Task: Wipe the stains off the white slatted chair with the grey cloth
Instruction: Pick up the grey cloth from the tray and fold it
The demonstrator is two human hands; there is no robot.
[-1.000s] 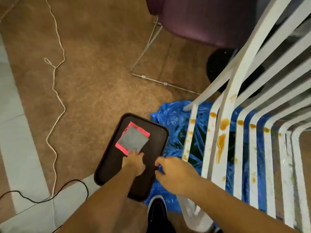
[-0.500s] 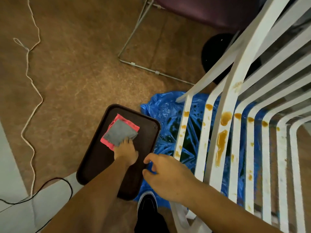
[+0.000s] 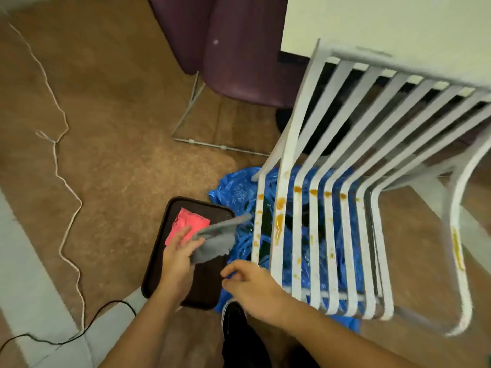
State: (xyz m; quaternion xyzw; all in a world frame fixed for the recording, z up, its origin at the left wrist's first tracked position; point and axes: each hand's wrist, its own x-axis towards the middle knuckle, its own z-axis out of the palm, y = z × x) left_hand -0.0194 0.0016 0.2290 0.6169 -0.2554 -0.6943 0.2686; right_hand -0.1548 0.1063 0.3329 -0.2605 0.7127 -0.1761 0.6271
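Looking down through the head view. Gripping a crumpled soft grey cloth (image 3: pixel 215 240) in the left hand (image 3: pixel 178 256), with fingers curled round its near edge and the thumb pinching from above. Holding it up above a dark brown rectangular plastic tray (image 3: pixel 204 282) that is lying on the brown carpeted floor (image 3: pixel 119 102). Hanging to the right of that hand, with one blurred corner stretching toward the chair's left edge; not able to tell whether touching it. Partly covering, with the left fingertips, a flat pink square cloth (image 3: pixel 188 224) lying on the far half of the tray.

Hovering the right hand (image 3: pixel 252 285) just right of the tray and just beside the front of a white slatted metal chair (image 3: pixel 299 115). Grasping nothing there, fingers loosely curled, thumb close to the forefinger, well apart from the grey cloth.

Facing the chair standing on a crinkled blue plastic sheet (image 3: pixel 233 187). Showing orange-brown drips and stains (image 3: pixel 279 227) running across the slats near the seat bend, down the leftmost slats and along the right-hand frame.

Standing with a black shoe (image 3: pixel 233 314) between the tray and the chair's front. Taking in a purple upholstered chair (image 3: pixel 239 62) farther back, a thin white cord (image 3: pixel 63 181) winding over the floor at the left, and a black cable (image 3: pixel 53 341) at the lower left.
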